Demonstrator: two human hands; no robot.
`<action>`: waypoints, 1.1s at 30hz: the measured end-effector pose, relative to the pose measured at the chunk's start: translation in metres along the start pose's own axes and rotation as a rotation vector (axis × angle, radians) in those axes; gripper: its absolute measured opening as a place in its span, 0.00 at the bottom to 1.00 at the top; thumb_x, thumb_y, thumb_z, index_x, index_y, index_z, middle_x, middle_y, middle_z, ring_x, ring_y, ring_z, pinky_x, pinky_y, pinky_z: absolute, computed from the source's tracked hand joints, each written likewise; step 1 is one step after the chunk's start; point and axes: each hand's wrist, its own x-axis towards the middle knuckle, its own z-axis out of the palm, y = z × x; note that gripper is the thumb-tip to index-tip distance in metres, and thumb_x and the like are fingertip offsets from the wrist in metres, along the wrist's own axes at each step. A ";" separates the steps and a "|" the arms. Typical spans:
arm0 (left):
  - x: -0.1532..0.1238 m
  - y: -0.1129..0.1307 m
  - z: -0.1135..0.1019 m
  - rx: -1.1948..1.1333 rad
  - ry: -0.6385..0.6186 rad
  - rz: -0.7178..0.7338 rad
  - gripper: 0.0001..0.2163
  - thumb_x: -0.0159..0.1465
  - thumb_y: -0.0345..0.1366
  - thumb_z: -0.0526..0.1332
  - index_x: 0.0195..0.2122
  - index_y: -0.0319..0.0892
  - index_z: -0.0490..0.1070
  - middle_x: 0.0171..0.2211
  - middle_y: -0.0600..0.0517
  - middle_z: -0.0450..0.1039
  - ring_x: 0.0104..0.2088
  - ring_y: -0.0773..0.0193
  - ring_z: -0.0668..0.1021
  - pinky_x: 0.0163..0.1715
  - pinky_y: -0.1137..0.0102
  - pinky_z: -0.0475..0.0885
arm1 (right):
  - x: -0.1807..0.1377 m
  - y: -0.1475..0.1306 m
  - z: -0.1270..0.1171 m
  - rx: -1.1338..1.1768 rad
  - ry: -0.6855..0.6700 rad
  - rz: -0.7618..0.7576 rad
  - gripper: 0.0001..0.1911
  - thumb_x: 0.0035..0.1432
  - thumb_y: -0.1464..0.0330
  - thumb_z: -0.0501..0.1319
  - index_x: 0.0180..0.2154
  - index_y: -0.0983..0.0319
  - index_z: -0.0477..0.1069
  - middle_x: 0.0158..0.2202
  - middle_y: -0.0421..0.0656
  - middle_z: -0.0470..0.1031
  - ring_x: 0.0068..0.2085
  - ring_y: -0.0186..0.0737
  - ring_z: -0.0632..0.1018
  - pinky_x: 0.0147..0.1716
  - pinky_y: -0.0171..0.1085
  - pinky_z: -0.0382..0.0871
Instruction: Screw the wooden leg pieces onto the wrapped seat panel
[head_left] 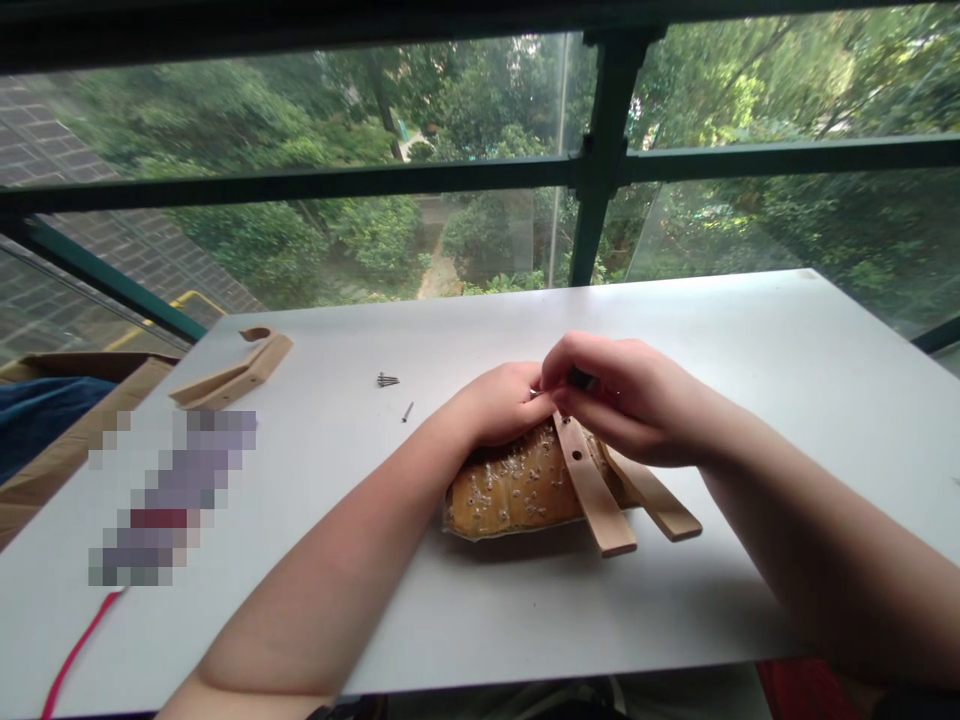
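Observation:
My left hand [502,405] rests over the far side of a brown, rounded block [517,490] dotted with pale pits. Its fingers are closed close to a small shiny metal piece [535,394]; what they grip is hidden. Just right of it, my right hand [622,395] is curled around a dark-handled tool [580,379], mostly covered by the fingers. Under both hands, a flat wooden strip [596,490] with a dark screw hole lies across the block. A second wooden strip [660,497] slants out beside it, toward the lower right.
Several screws [388,380] lie in a small pile on the white table [360,340], with a single screw [407,412] nearer. Farther left are a wooden hook-ended piece [240,375] and a blurred-out item [180,490] with a red cord [79,645]. A cardboard box [135,390] stands beyond the left edge.

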 end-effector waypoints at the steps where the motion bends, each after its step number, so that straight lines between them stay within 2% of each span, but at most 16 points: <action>1: 0.000 0.000 0.000 -0.002 -0.002 0.005 0.11 0.66 0.40 0.54 0.35 0.40 0.74 0.37 0.50 0.77 0.40 0.57 0.77 0.41 0.66 0.73 | 0.000 -0.002 -0.002 0.021 -0.019 0.004 0.09 0.60 0.75 0.55 0.42 0.61 0.66 0.35 0.41 0.73 0.33 0.35 0.71 0.33 0.35 0.63; 6: 0.000 0.000 -0.001 0.025 -0.004 0.007 0.11 0.66 0.40 0.54 0.35 0.41 0.74 0.38 0.50 0.78 0.41 0.55 0.78 0.42 0.65 0.72 | -0.001 -0.004 -0.006 0.073 -0.072 0.020 0.20 0.52 0.80 0.51 0.46 0.61 0.64 0.38 0.44 0.74 0.38 0.39 0.73 0.38 0.39 0.66; 10: 0.001 -0.001 -0.001 0.031 -0.012 0.014 0.13 0.67 0.42 0.53 0.37 0.41 0.72 0.40 0.49 0.78 0.42 0.55 0.78 0.43 0.64 0.72 | -0.001 -0.001 -0.005 0.015 -0.013 0.045 0.19 0.55 0.80 0.52 0.48 0.60 0.63 0.40 0.44 0.75 0.38 0.38 0.74 0.38 0.38 0.68; 15: 0.000 0.003 -0.003 0.031 -0.007 -0.010 0.10 0.66 0.41 0.54 0.38 0.41 0.72 0.38 0.50 0.78 0.39 0.57 0.78 0.39 0.66 0.71 | -0.003 0.000 -0.012 -0.081 -0.028 0.067 0.17 0.59 0.76 0.55 0.50 0.59 0.63 0.41 0.45 0.77 0.37 0.38 0.76 0.36 0.37 0.68; 19: -0.001 0.006 -0.005 0.029 -0.014 -0.004 0.10 0.66 0.39 0.54 0.40 0.42 0.73 0.38 0.52 0.78 0.37 0.59 0.78 0.38 0.67 0.70 | -0.004 -0.002 -0.023 -0.216 -0.046 0.115 0.11 0.61 0.72 0.57 0.47 0.59 0.66 0.35 0.43 0.78 0.32 0.38 0.75 0.33 0.37 0.67; 24: 0.000 0.005 -0.004 0.033 -0.017 0.001 0.11 0.66 0.39 0.54 0.42 0.43 0.74 0.39 0.53 0.79 0.36 0.61 0.78 0.37 0.68 0.68 | -0.005 -0.005 -0.028 -0.287 -0.051 0.112 0.07 0.61 0.68 0.59 0.42 0.59 0.70 0.25 0.37 0.74 0.24 0.33 0.71 0.28 0.34 0.63; 29: 0.000 0.004 -0.004 0.025 -0.021 -0.003 0.12 0.67 0.40 0.53 0.44 0.43 0.74 0.40 0.53 0.79 0.38 0.60 0.78 0.39 0.69 0.69 | -0.005 -0.005 -0.028 -0.297 -0.025 0.083 0.06 0.60 0.66 0.61 0.39 0.60 0.70 0.23 0.36 0.72 0.22 0.31 0.69 0.26 0.32 0.61; 33: 0.000 0.002 -0.003 -0.008 -0.022 0.024 0.13 0.67 0.40 0.52 0.45 0.44 0.73 0.43 0.53 0.78 0.43 0.58 0.78 0.42 0.68 0.69 | -0.004 -0.004 -0.027 -0.284 -0.004 0.067 0.09 0.58 0.63 0.64 0.35 0.61 0.68 0.22 0.35 0.69 0.22 0.29 0.66 0.24 0.31 0.60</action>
